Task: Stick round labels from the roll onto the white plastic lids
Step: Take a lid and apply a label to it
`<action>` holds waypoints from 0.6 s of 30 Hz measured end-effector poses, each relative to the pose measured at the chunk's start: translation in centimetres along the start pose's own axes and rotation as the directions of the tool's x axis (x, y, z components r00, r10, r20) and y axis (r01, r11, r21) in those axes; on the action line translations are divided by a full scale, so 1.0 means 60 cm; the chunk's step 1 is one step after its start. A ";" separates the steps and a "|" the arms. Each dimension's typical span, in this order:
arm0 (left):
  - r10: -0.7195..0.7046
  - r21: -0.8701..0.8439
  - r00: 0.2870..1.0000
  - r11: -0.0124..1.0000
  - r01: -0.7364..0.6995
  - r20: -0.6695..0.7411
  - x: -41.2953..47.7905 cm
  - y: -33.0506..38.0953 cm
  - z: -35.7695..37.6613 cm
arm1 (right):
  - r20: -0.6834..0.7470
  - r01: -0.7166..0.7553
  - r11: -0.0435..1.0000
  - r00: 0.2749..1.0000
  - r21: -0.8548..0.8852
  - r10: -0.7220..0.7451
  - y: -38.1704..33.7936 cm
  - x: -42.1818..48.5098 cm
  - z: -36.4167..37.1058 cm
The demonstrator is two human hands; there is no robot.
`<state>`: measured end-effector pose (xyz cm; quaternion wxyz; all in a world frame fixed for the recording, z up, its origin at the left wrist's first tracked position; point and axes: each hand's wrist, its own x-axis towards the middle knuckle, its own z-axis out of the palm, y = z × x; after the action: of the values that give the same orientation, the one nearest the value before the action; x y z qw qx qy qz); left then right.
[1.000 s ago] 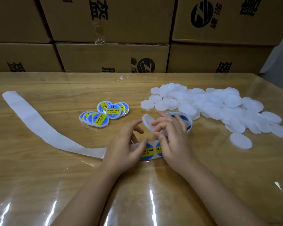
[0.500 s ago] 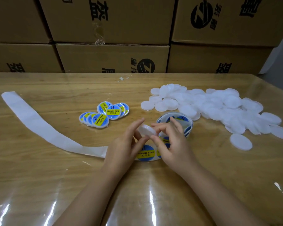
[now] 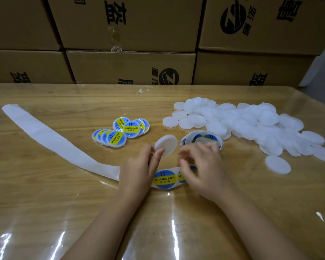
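Note:
My left hand (image 3: 139, 166) pinches a plain white lid (image 3: 166, 144) by its lower edge and holds it tilted above the table. Just below lies the label strip, with a blue and yellow round label (image 3: 164, 179) showing between my hands. My right hand (image 3: 201, 166) is blurred, its fingertips curled down onto the neighbouring label (image 3: 186, 175); whether it grips that label is unclear. The label roll (image 3: 201, 137) stands right behind my right hand. A big pile of plain white lids (image 3: 251, 124) spreads at the right. Several labelled lids (image 3: 120, 132) lie left of centre.
The empty white backing strip (image 3: 45, 139) trails from my left hand to the far left. One lone lid (image 3: 278, 164) lies at the near right of the pile. Stacked cardboard boxes (image 3: 131, 68) wall off the back of the wooden table (image 3: 64, 212).
The white lid has passed from my right hand's fingers to my left hand, which lifted it up and to the left. My right hand has dropped to the strip.

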<state>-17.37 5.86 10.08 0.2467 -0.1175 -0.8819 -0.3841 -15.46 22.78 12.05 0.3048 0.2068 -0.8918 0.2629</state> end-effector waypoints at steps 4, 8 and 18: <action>-0.009 0.028 1.000 1.000 0.009 -0.018 0.000 0.003 -0.004 | 0.136 0.201 0.979 0.972 -0.043 -0.193 -0.001 -0.006 0.005; 0.011 0.122 0.999 0.992 -0.006 -0.044 0.002 0.001 -0.009 | 0.126 0.169 0.985 0.978 -0.035 -0.163 0.007 -0.001 -0.001; -0.224 -0.200 0.965 0.948 0.248 0.135 0.011 -0.019 0.010 | 0.237 0.150 0.989 0.961 -0.005 -0.145 0.004 0.001 -0.004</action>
<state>-18.62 5.52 9.36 0.1358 -0.0582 -0.8552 -0.4968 -15.54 23.10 12.18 0.2179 0.2990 -0.9067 0.2027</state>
